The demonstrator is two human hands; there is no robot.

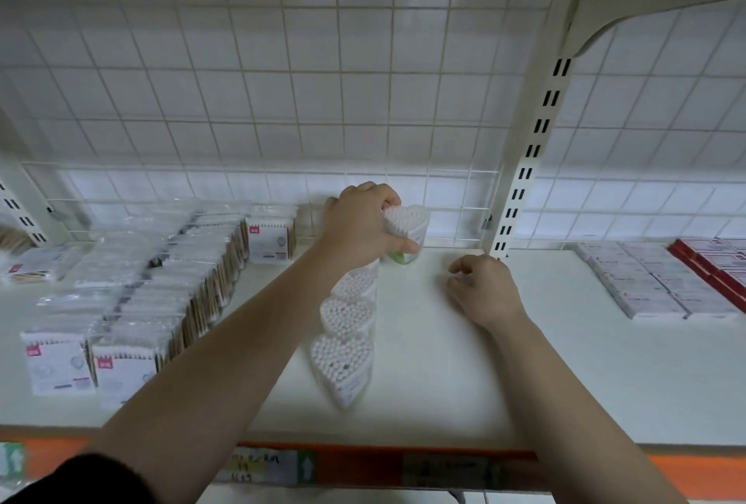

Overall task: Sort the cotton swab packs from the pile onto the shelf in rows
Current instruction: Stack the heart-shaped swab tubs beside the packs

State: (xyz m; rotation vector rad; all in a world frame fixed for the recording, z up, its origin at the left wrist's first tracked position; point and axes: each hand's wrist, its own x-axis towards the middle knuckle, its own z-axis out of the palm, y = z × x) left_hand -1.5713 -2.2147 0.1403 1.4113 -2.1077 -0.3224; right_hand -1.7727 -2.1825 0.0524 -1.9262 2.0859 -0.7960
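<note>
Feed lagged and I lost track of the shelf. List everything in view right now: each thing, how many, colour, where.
Heart-shaped swab packs: four, white; three in a row front to back mid-shelf, the fourth in hand at the row's back end.
Bagged swab packs: many, clear with red labels, in rows on the left.
Flat boxes: several, pale, far right.
Red boxes: count unclear, at the right edge.
Shelf: one, white, with an orange front strip.
Wire grid: one, white, behind the shelf.
Slotted post: one, cream, right of centre.
Left hand: grips the rearmost pack.
Right hand: rests on the shelf, holds nothing.
</note>
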